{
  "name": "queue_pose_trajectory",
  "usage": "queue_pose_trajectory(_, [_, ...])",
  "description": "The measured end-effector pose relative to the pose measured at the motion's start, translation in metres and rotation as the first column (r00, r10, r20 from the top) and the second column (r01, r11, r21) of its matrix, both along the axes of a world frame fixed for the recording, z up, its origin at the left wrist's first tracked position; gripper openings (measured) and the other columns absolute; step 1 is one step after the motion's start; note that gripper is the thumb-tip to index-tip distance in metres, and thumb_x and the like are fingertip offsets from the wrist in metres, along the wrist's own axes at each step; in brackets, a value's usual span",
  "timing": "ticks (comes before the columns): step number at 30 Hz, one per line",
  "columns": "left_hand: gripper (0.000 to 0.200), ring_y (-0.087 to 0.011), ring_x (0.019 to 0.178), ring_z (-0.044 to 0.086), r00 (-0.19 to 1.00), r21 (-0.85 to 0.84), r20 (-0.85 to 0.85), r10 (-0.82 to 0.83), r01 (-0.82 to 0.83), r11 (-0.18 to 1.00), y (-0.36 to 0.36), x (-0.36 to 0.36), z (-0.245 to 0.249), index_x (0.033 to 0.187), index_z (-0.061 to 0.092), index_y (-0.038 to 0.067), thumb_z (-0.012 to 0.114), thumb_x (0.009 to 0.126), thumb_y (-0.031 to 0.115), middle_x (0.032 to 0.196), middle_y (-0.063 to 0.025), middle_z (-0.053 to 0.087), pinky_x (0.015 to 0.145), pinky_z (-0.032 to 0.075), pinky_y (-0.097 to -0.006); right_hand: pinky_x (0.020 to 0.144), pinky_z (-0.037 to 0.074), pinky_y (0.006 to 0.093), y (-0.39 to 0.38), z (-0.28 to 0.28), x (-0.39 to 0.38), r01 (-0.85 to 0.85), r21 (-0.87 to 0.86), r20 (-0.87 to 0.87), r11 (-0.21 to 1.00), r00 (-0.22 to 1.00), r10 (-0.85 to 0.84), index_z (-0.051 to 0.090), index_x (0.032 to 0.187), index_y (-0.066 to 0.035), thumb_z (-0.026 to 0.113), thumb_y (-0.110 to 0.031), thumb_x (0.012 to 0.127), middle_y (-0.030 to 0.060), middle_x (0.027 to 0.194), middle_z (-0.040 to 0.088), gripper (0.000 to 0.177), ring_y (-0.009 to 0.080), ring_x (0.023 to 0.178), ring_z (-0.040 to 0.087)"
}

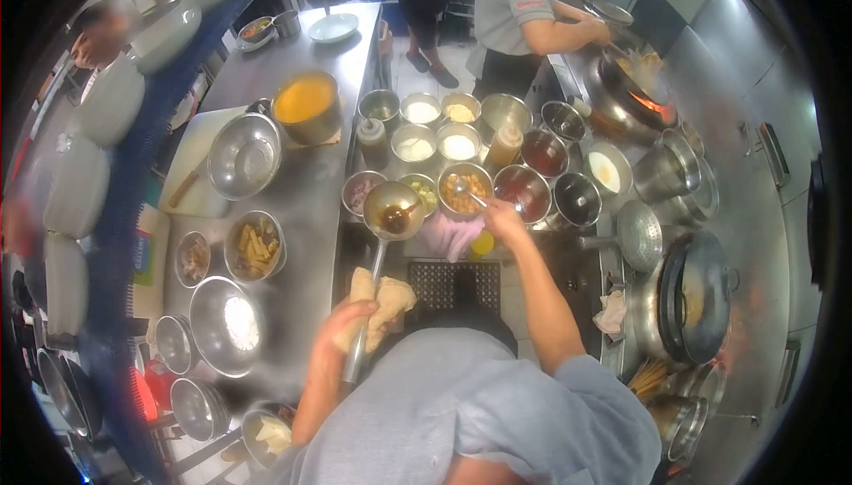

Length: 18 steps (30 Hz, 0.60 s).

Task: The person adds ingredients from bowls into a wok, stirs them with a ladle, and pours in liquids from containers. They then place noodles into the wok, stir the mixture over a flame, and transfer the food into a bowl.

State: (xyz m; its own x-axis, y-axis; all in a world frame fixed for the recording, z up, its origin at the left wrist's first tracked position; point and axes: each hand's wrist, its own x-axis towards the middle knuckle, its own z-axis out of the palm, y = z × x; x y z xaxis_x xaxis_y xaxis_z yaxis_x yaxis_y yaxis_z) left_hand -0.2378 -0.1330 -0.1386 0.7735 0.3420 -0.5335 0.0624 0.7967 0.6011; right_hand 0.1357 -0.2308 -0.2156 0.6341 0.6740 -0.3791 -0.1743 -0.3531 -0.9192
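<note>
My left hand, wrapped in part by a tan cloth, is closed round the long handle of a large metal ladle. Dark brown sauce lies in the ladle's bowl, which is held over the near row of ingredient pots. My right hand is closed on a metal spoon. The spoon's head rests among orange-brown chunks in a steel pot. Left of that pot, the ladle partly covers a pot of pale green pieces and one of pinkish pieces.
Sauce pots, powder pots and squeeze bottles crowd the middle. A steel counter with bowls runs along my left. Woks and a strainer are on my right. A co-worker cooks over flames ahead.
</note>
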Motion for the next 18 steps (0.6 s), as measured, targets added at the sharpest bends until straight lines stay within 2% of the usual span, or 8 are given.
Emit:
queue_pose_trajectory(2, [0.055, -0.0232, 0.071, 0.063, 0.997, -0.025, 0.062, -0.047, 0.048, 0.999, 0.007, 0.009, -0.014, 0.125, 0.046, -0.007, 0.064, 0.080, 0.018, 0.098, -0.0228, 0.063, 0.062, 0.053, -0.0280, 0.047, 0.036, 0.0252, -0.010, 0.019, -0.005, -0.046, 0.009, -0.012, 0.999, 0.999, 0.046, 0.062, 0.116, 0.003, 0.048, -0.012, 0.091, 0.0009, 0.066, 0.054, 0.031, 0.0086, 0.053, 0.047])
queue_pose_trajectory(5, [0.054, -0.0226, 0.070, 0.062, 0.992, -0.023, 0.085, -0.091, 0.094, 0.995, 0.009, 0.032, -0.015, 0.126, 0.046, -0.007, 0.063, 0.081, 0.017, 0.099, -0.0242, 0.062, 0.060, 0.054, -0.0274, 0.056, 0.045, 0.0279, -0.020, 0.048, -0.019, -0.190, -0.001, 0.288, 0.982, 0.940, 0.183, 0.058, 0.122, 0.003, 0.048, -0.014, 0.093, 0.0056, 0.070, 0.061, 0.035, 0.0160, 0.060, 0.057])
queue_pose_trajectory(6, [0.054, -0.0221, 0.069, 0.062, 0.990, -0.018, 0.080, -0.115, 0.117, 0.993, 0.009, 0.038, -0.014, 0.126, 0.046, -0.007, 0.063, 0.082, 0.018, 0.098, -0.0246, 0.062, 0.060, 0.054, -0.0271, 0.070, 0.051, 0.0369, -0.021, 0.017, -0.008, -0.187, -0.068, 0.661, 0.980, 0.728, 0.184, 0.054, 0.127, 0.002, 0.049, -0.019, 0.093, 0.0126, 0.076, 0.066, 0.040, 0.0292, 0.072, 0.066])
queue_pose_trajectory(9, [0.052, -0.0210, 0.068, 0.061, 0.978, -0.155, 0.177, -0.106, 0.134, 0.979, 0.009, 0.044, -0.018, 0.127, 0.045, -0.006, 0.061, 0.084, 0.017, 0.097, -0.0251, 0.062, 0.058, 0.053, -0.0269, 0.078, 0.051, 0.0447, -0.017, -0.008, 0.000, -0.109, -0.344, 0.746, 0.933, 0.572, 0.342, 0.054, 0.127, 0.001, 0.053, -0.026, 0.092, 0.0214, 0.084, 0.067, 0.044, 0.0398, 0.082, 0.066])
queue_pose_trajectory(12, [0.051, -0.0203, 0.067, 0.061, 0.956, -0.210, 0.280, -0.085, 0.147, 0.967, 0.005, 0.033, -0.018, 0.128, 0.044, -0.006, 0.059, 0.085, 0.017, 0.098, -0.0256, 0.061, 0.056, 0.053, -0.0261, 0.080, 0.051, 0.0449, -0.024, 0.034, -0.028, 0.136, -0.379, 0.923, 0.915, 0.129, 0.362, 0.052, 0.128, 0.002, 0.056, -0.032, 0.091, 0.0245, 0.089, 0.066, 0.051, 0.0398, 0.081, 0.065])
queue_pose_trajectory(13, [0.051, -0.0204, 0.067, 0.061, 0.963, -0.207, 0.261, -0.065, 0.122, 0.971, 0.003, 0.026, -0.012, 0.128, 0.044, -0.006, 0.059, 0.085, 0.017, 0.098, -0.0254, 0.062, 0.057, 0.053, -0.0264, 0.075, 0.051, 0.0431, -0.022, 0.048, -0.030, 0.098, -0.236, 0.961, 0.967, 0.173, 0.217, 0.061, 0.114, 0.002, 0.057, -0.036, 0.091, 0.0233, 0.084, 0.067, 0.045, 0.0383, 0.079, 0.066])
queue_pose_trajectory(16, [0.051, -0.0208, 0.069, 0.061, 0.980, -0.188, 0.196, -0.018, 0.056, 0.981, -0.009, 0.005, 0.010, 0.128, 0.044, -0.006, 0.060, 0.085, 0.016, 0.098, -0.0238, 0.062, 0.059, 0.054, -0.0276, 0.057, 0.047, 0.0339, -0.028, 0.084, -0.035, -0.198, -0.249, 0.468, 0.948, 0.833, 0.296, 0.066, 0.075, -0.003, 0.056, -0.041, 0.093, 0.0100, 0.062, 0.064, 0.044, 0.0209, 0.057, 0.062])
queue_pose_trajectory(18, [0.050, -0.0209, 0.073, 0.063, 0.988, -0.145, 0.151, 0.034, -0.012, 0.989, -0.014, -0.007, 0.018, 0.127, 0.046, -0.007, 0.062, 0.085, 0.015, 0.098, -0.0215, 0.063, 0.062, 0.054, -0.0286, 0.050, 0.043, 0.0279, -0.027, 0.097, -0.058, -0.299, -0.217, 0.352, 0.929, 0.864, 0.360, 0.063, 0.077, -0.002, 0.052, -0.040, 0.096, 0.0043, 0.061, 0.060, 0.043, 0.0122, 0.052, 0.056])
